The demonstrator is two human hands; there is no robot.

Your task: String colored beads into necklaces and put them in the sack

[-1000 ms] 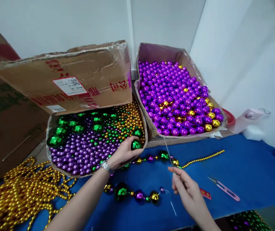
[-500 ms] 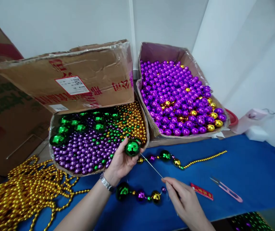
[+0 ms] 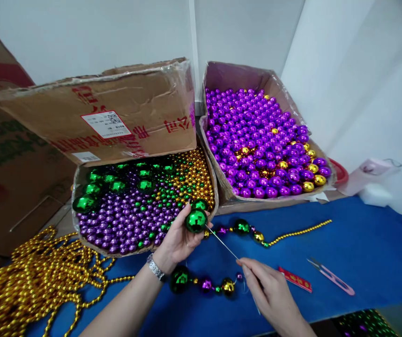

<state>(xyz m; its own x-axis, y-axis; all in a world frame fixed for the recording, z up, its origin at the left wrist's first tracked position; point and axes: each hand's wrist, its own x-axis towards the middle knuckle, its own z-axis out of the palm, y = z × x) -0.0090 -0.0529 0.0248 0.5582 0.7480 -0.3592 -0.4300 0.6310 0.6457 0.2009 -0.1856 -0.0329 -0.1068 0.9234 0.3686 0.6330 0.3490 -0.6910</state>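
- Two cardboard boxes stand at the back of the blue worktop (image 3: 362,243): the left box (image 3: 92,121) has its flap raised and holds mixed purple, green and gold beads, and the right box (image 3: 222,75) is full of purple balls with some gold ones.
- A heap of gold bead chain (image 3: 35,285) lies at the left edge of the worktop, just beside the left box.
- A strung line of beads (image 3: 204,284) lies on the worktop between the two hands, and a second strung piece (image 3: 257,235) with a thin gold tail lies in front of the right box.
- The left hand (image 3: 176,238) is at the front rim of the left box; its grip is closed on a large green ball (image 3: 196,221), held up between thumb and fingers.
- The right hand (image 3: 271,295) has its grip pinched together on a thin needle (image 3: 222,242), and the needle tip touches the green ball on its right side.
- A pink thread snip (image 3: 331,276) and a small red strip (image 3: 295,279) lie on the worktop, to the right of the right hand.
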